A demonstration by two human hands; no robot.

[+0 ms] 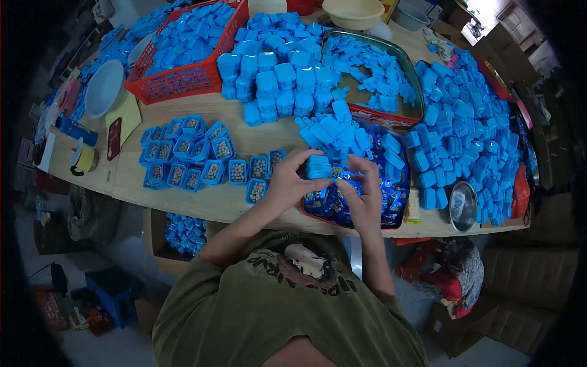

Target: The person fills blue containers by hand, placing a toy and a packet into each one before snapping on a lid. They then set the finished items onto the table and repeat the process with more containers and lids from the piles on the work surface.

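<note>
Fingers and thumb of my left hand (288, 182) grip a small light-blue plastic box (318, 166) from its left side. At the box's right edge is my right hand (365, 205), its fingers curled and the thumb tip close to the box. Something small may be between those right fingers, but I cannot make it out. Below both hands lies a tray (396, 224) of shiny dark-blue wrapped packets (333, 211). Flat blue plastic pieces (333, 136) are heaped at its far side. To the left stand several open blue boxes (237, 171) filled with pale round beads.
Stacked blue boxes (284, 82) rise behind the tray. A red basket (174, 85) and a large tin (417, 101) hold blue parts. At right are a big blue pile (465, 122) and a metal bowl (463, 207). A yellow cup (85, 158) stands far left.
</note>
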